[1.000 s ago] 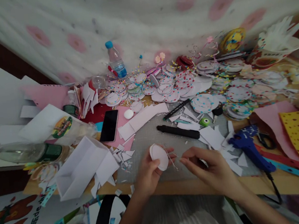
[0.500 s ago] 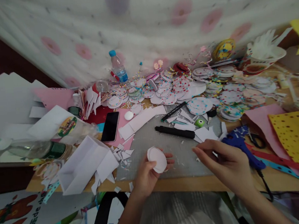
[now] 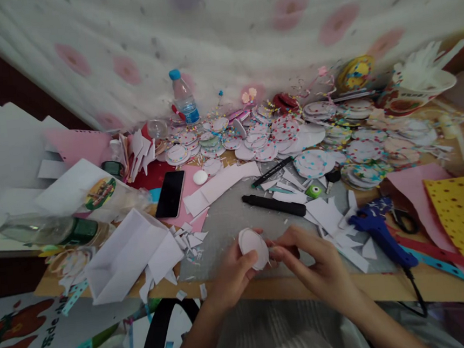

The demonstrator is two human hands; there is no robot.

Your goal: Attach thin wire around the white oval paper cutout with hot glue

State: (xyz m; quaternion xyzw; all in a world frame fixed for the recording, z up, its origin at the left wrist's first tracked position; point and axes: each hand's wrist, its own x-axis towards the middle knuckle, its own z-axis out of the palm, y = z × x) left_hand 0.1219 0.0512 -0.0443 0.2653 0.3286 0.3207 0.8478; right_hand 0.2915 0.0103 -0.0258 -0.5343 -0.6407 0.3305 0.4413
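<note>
My left hand [image 3: 235, 274] holds a round white paper disc [image 3: 254, 249], thumb across its face and fingers behind it. The disc is tilted up above the front of the grey cutting mat [image 3: 220, 226]. My right hand [image 3: 314, 259] is pinched at the disc's right edge; what lies between its fingertips is too small to make out. Beyond my hands lie a black marker pen [image 3: 274, 205] and a thinner black pen [image 3: 272, 172]. To the right of my right hand rests a blue hot glue gun [image 3: 383, 236].
Decorated paper discs [image 3: 263, 133] are heaped along the back. At left stand an open white paper box [image 3: 129, 256], a black phone [image 3: 170, 194] and a plastic bottle [image 3: 54, 231]. White paper scraps [image 3: 331, 217], scissors [image 3: 404, 221] and yellow dotted paper [image 3: 463, 218] lie at right.
My right hand has moved left, from beside the scraps to the disc's edge. My left hand and the disc have shifted slightly right. White scraps by the glue gun are now uncovered.
</note>
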